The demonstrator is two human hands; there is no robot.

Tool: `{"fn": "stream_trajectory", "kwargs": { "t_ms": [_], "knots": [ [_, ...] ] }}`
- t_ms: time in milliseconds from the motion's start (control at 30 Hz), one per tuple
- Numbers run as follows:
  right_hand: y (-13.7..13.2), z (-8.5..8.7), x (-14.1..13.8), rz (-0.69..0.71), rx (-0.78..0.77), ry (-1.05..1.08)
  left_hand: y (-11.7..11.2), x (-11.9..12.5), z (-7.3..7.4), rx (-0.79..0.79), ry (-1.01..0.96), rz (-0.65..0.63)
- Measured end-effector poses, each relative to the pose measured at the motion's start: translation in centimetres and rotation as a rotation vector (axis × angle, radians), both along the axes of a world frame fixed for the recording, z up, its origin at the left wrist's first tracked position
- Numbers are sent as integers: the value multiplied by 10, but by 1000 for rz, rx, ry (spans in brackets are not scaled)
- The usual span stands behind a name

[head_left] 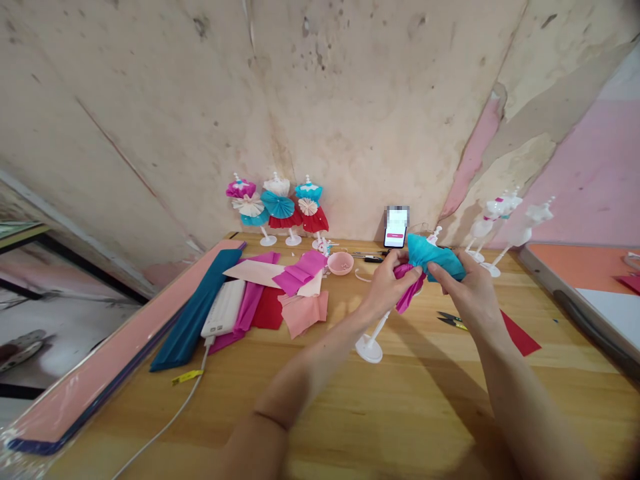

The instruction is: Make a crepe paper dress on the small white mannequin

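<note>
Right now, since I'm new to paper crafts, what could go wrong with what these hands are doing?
The teal and magenta crepe paper bunched between the left hand and right hand might tear if squeezed harder. The slim white dress stand has a small base and could tip. The thread snips lie just below the right hand, so loose paper could catch on them.

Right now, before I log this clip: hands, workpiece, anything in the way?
Left hand and right hand both gripping. Teal and magenta crepe paper gathered on a tilted white mini mannequin stand. Thread snips on table right of hands, apart.
</note>
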State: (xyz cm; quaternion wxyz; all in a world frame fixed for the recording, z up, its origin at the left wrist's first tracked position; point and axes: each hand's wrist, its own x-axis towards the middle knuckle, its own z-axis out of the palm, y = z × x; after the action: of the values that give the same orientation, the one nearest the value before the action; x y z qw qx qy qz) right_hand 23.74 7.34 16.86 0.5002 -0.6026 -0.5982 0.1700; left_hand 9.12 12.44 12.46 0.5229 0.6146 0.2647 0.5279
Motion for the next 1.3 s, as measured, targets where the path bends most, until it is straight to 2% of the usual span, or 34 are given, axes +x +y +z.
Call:
{"fn": "stream_trajectory", "kwargs": {
  "t_ms": [533, 700, 800, 967, 1133, 1300],
  "knots": [
    [1, -3, -2, -68, 18, -35, 0, 1, -1, 11, -49, -40],
    [1, -4, -2, -67, 35, -58, -1, 0, 1, 2, -85, -116],
    [2, -5, -2, -67, 34, -57, -1, 0, 2, 2, -81, -106],
    [1, -4, -1, -3, 24, -12, -3, -3, 6, -60, -68, -52],
    [0, 0, 3, 44, -8, 5, -6, -5, 10, -162, -138, -93],
    [0, 1, 4, 55, -39, -3, -2, -4, 8, -146, -142, -90]
  ]
}}
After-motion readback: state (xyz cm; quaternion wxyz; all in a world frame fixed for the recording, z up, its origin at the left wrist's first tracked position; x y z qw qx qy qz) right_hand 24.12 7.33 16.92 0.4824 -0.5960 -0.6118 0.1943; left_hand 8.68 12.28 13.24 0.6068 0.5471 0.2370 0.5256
